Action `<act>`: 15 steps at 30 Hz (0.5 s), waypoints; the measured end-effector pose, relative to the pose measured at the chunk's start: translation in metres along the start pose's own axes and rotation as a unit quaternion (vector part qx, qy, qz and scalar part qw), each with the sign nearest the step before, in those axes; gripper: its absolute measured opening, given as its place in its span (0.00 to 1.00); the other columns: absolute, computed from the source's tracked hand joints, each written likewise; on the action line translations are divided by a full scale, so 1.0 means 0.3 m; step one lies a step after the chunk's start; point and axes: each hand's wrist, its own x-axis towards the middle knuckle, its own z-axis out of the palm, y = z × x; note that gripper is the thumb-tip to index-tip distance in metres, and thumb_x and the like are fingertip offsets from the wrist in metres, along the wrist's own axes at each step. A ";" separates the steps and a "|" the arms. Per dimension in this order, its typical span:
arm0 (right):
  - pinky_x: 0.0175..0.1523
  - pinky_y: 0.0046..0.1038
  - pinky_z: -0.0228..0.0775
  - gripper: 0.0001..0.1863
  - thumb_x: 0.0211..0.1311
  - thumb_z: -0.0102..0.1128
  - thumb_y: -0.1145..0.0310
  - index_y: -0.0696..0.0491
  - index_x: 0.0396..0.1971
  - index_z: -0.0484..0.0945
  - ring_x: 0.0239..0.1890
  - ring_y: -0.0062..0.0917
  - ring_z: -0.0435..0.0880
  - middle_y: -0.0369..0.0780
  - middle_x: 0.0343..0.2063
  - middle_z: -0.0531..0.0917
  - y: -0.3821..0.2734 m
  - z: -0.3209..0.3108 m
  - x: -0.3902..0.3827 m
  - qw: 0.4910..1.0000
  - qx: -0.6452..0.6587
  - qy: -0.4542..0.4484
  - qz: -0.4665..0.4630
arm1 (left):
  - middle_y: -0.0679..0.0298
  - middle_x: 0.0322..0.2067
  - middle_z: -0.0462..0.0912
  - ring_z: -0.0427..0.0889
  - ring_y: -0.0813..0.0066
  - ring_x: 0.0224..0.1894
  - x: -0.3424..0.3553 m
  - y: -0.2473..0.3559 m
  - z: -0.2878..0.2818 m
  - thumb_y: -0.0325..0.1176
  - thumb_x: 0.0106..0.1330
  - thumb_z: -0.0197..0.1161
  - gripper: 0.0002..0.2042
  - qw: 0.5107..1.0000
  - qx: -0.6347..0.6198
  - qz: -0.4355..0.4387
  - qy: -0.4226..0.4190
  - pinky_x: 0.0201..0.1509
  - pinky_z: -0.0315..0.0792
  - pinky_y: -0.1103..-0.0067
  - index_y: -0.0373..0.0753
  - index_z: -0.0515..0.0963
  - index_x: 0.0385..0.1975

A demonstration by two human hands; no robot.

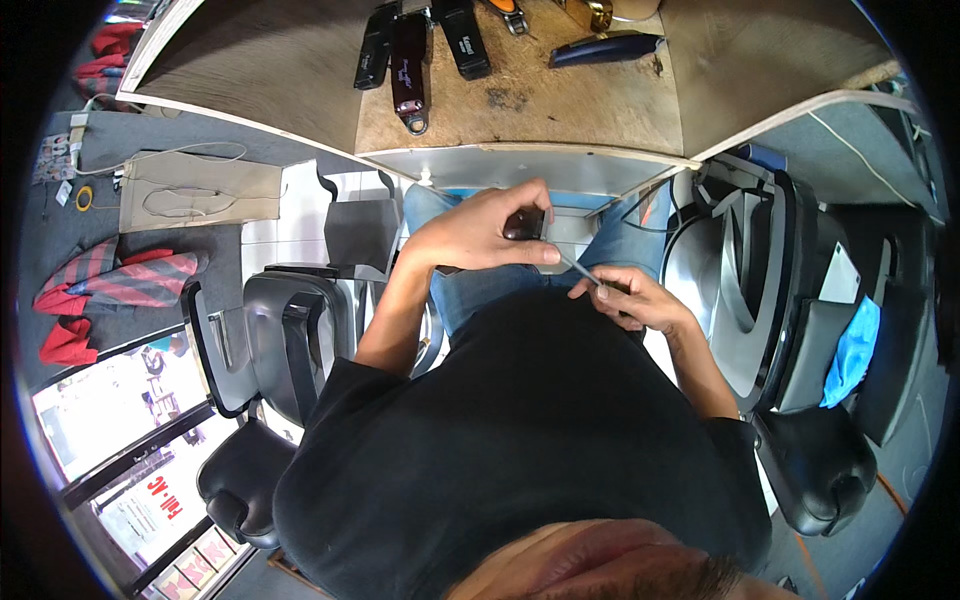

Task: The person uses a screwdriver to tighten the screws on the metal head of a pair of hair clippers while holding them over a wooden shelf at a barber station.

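Shirt: your black shirt [520, 400] fills the space nearest the camera.
Right hand: your right hand [640, 298] has its fingers closed in a pinch on a thin grey rod [582, 268].
Rod direction: its long axis slants from your right fingertips away and to the left, the far end just beside your left thumb; whether it touches anything there, you cannot tell.
Left hand: your left hand [480, 235] is curled, thumb and fingers gripping a dark clipper [524, 224].
Clipper position: above your lap, in front of your shirt, left of the rod.
Clipper direction: your hand covers much of it, so its long axis and which end points where cannot be told.
Lap: blue jeans [625, 240] show beneath both hands.
Wooden compartment: beyond your knees, the open wooden compartment [600, 110] holds a maroon clipper [408, 75] between two black ones, an orange-and-black tool [507, 15], a gold-coloured piece [592, 13] and a dark blue clipper [605, 48] lying nearly crosswise.
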 end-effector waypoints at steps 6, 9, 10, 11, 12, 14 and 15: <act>0.18 0.16 0.51 0.19 0.76 0.61 0.53 0.54 0.32 0.76 0.13 0.09 0.62 0.24 0.13 0.62 0.171 -0.075 0.069 0.993 0.006 0.119 -0.003 | 0.65 0.29 0.75 0.74 0.80 0.23 0.005 -0.005 0.025 0.55 0.71 0.68 0.27 0.938 -0.327 0.073 0.092 0.28 0.69 0.82 0.35 0.72 0.50; 0.18 0.25 0.57 0.23 0.71 0.67 0.48 0.53 0.24 0.80 0.13 0.15 0.69 0.29 0.13 0.71 0.306 -0.137 0.087 0.946 -0.224 0.234 -0.016 | 0.63 0.28 0.74 0.75 0.78 0.21 -0.004 -0.007 0.029 0.60 0.69 0.67 0.31 0.925 -0.351 0.068 0.126 0.24 0.71 0.80 0.34 0.71 0.50; 0.18 0.25 0.57 0.23 0.71 0.67 0.48 0.53 0.24 0.80 0.13 0.15 0.69 0.29 0.13 0.71 0.343 -0.148 0.089 0.945 -0.222 0.241 -0.015 | 0.63 0.28 0.74 0.75 0.78 0.20 -0.012 -0.011 0.028 0.61 0.69 0.67 0.32 0.924 -0.356 0.067 0.125 0.23 0.72 0.80 0.34 0.71 0.50; 0.19 0.26 0.59 0.24 0.70 0.67 0.48 0.53 0.23 0.81 0.13 0.16 0.70 0.30 0.12 0.72 0.374 -0.156 0.087 0.930 -0.257 0.264 -0.005 | 0.63 0.28 0.74 0.75 0.78 0.20 -0.016 -0.015 0.032 0.61 0.69 0.67 0.32 0.924 -0.357 0.070 0.118 0.23 0.72 0.80 0.34 0.71 0.50; 0.20 0.27 0.60 0.25 0.70 0.67 0.47 0.54 0.22 0.81 0.13 0.16 0.72 0.31 0.12 0.72 0.407 -0.165 0.088 0.913 -0.291 0.287 0.006 | 0.62 0.27 0.73 0.74 0.77 0.19 -0.020 -0.021 0.039 0.63 0.69 0.65 0.33 0.919 -0.372 0.065 0.114 0.23 0.72 0.80 0.34 0.71 0.50; 0.18 0.25 0.61 0.28 0.70 0.66 0.46 0.54 0.18 0.79 0.12 0.16 0.72 0.32 0.10 0.72 0.417 -0.174 0.096 0.907 -0.264 0.327 0.042 | 0.62 0.27 0.73 0.73 0.77 0.18 -0.029 -0.045 0.047 0.64 0.69 0.64 0.34 0.913 -0.388 0.063 0.107 0.22 0.72 0.80 0.34 0.70 0.50; 0.17 0.24 0.60 0.30 0.71 0.65 0.46 0.54 0.16 0.75 0.11 0.16 0.71 0.32 0.10 0.72 0.417 -0.186 0.096 0.917 -0.188 0.348 0.045 | 0.62 0.28 0.74 0.74 0.77 0.19 -0.028 -0.067 0.054 0.61 0.71 0.63 0.30 0.882 -0.460 0.074 0.074 0.22 0.73 0.79 0.34 0.70 0.50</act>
